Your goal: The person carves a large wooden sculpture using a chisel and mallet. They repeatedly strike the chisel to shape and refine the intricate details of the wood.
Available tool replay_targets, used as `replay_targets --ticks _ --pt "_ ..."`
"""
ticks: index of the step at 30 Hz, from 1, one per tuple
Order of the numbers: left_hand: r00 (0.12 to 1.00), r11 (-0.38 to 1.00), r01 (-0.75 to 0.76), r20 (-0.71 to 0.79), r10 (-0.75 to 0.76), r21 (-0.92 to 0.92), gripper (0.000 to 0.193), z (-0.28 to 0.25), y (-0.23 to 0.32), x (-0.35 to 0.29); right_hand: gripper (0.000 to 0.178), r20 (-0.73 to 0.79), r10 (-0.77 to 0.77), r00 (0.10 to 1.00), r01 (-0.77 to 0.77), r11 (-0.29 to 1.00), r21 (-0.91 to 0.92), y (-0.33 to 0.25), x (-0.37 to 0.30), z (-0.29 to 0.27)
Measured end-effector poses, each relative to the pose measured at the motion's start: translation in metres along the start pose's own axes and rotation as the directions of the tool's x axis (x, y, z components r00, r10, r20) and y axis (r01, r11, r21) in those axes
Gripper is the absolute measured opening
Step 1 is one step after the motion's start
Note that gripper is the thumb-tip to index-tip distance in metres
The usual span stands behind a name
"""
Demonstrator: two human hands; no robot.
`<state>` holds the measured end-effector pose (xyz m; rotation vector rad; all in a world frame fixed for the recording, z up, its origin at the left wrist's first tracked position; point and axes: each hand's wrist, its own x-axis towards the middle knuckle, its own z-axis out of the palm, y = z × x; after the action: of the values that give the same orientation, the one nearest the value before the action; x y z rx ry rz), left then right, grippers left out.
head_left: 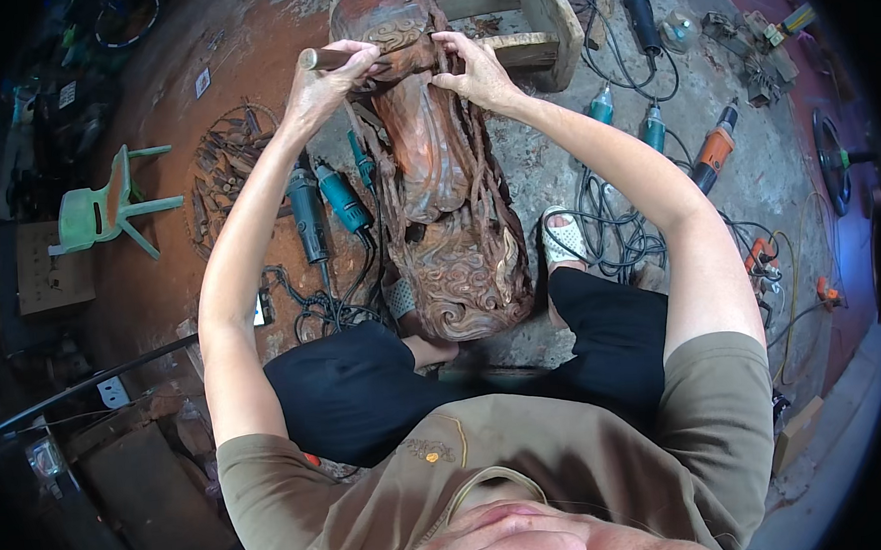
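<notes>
In the head view, a reddish-brown wood carving (424, 151) lies lengthwise in front of the seated person, its scrollwork end between the feet and its far end under the hands. The left hand (350, 66) is closed round a round wooden tool handle (322, 59), whose butt sticks out to the left; the tool's working end cannot be made out against the wood. The right hand (480, 74) is partly spread, thumb and fingers well apart, fingertips at the carving's right edge, with no tool in its grasp.

Just past the far end, a wooden trough-like frame (565, 29) hems in the carving on the right. Close on its left lie a dark corded power tool (307, 214) and a teal power tool (343, 197), their cords tangled near the left knee. Farther left are a heap of slender wooden-handled tools (231, 176) and a green plastic chair (108, 208), tipped over.

On the right, a white perforated clog (564, 237) stands near the carving, beside a thick tangle of black cable (613, 234). Beyond the right forearm lie an orange-bodied power tool (715, 149), a black power tool (638, 11) and a cluster of grey metal parts (756, 64).
</notes>
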<state>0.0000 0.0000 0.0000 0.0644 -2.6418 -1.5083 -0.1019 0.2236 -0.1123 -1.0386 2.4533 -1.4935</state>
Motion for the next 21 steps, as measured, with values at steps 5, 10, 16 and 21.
replay_targets --ticks 5,10,16,21 --pt "0.969 0.958 -0.238 -0.029 0.246 0.159 0.022 0.018 0.006 -0.002 0.056 -0.012 -0.095 0.995 0.092 0.984 -0.150 0.002 0.001 -0.005" --pt "0.997 0.998 0.053 0.064 -0.052 -0.018 0.028 0.005 0.020 -0.002 0.045 0.026 -0.117 0.993 0.120 0.964 -0.236 0.004 -0.005 -0.005" --pt "0.984 0.955 -0.168 -0.019 0.178 0.246 0.023 0.018 0.011 0.002 0.042 0.063 -0.085 0.994 0.098 0.958 -0.269 -0.007 -0.004 -0.006" --pt "0.997 0.982 -0.021 0.071 0.008 0.190 0.022 0.010 0.020 -0.002 0.039 0.049 -0.094 0.994 0.104 0.956 -0.276 -0.002 -0.005 -0.010"
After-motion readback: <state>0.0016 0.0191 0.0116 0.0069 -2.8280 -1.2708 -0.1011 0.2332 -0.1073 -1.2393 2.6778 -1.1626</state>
